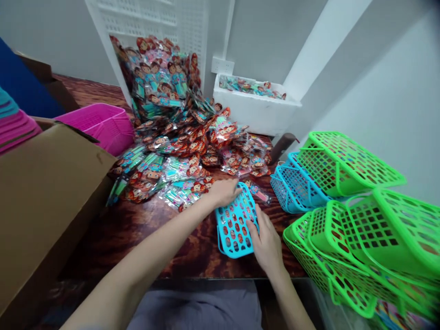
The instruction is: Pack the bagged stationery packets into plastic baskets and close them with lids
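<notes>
A small blue plastic basket (235, 231) with a lid full of oval holes stands on the dark wood-patterned table before me. Packed figures show faintly through the holes. My left hand (224, 192) grips its far left corner, fingers curled over the lid's edge. Along the right side lies my right hand (267, 236), its thumb on the lid and its fingers against the rim. Just past the basket's far right corner is a single packet (258, 191) in clear wrap. A big heap of similar packets (178, 142), with printed red-haired figures, spreads beyond my left hand.
Green lidded baskets (350, 160) and blue baskets (295, 183) are stacked at the right. On the left stand a cardboard box (51, 192) and pink baskets (103, 123). A tipped white crate (192, 27) and a white foam box (254, 107) stand at the back.
</notes>
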`<state>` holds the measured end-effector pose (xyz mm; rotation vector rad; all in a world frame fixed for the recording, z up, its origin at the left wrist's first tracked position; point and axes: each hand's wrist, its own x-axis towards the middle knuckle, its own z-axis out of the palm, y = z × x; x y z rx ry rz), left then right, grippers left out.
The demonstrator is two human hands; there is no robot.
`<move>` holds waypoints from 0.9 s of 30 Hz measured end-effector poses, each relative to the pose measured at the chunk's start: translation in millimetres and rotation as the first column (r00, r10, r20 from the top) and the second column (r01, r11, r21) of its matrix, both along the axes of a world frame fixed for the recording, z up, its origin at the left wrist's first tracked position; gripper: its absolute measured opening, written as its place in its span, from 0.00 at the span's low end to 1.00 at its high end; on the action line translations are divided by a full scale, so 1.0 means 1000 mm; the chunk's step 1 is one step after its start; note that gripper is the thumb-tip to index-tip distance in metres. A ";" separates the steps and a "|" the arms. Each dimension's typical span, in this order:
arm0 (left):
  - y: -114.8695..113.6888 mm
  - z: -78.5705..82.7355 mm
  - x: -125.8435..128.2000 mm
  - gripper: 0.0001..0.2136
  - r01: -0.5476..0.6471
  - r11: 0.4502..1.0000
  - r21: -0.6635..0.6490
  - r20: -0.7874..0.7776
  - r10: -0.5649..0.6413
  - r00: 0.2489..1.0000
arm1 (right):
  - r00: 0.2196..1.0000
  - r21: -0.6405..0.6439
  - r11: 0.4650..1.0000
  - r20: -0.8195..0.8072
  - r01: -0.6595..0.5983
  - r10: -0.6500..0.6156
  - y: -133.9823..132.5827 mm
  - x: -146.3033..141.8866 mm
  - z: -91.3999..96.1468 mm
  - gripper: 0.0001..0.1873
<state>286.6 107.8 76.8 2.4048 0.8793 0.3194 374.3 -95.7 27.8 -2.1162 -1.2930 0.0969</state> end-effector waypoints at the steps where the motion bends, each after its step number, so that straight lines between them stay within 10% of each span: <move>1: -0.001 -0.004 0.005 0.09 0.029 1.000 0.010 -0.024 -0.029 0.999 | 0.999 0.030 0.999 -0.051 0.018 -0.016 -0.001 -0.002 -0.004 0.29; 6: -0.004 -0.018 0.009 0.16 0.044 0.996 0.078 -0.067 -0.039 0.997 | 0.898 0.322 0.892 -0.404 0.317 -0.173 -0.006 -0.016 -0.025 0.23; 13: -0.003 -0.014 0.008 0.15 0.009 0.999 0.048 -0.062 -0.006 0.998 | 0.736 0.322 0.836 -0.663 0.444 -0.136 -0.003 -0.019 -0.028 0.24; 20: 0.033 -0.013 -0.001 0.12 0.038 0.988 -0.153 -0.040 -0.045 0.998 | 0.198 0.168 0.897 -0.976 0.408 0.092 -0.008 -0.005 -0.008 0.24; 27: 0.052 -0.009 0.005 0.11 0.171 0.947 -0.272 -0.054 -0.193 0.980 | 0.153 0.102 0.950 -0.986 0.294 0.058 0.009 0.018 0.004 0.21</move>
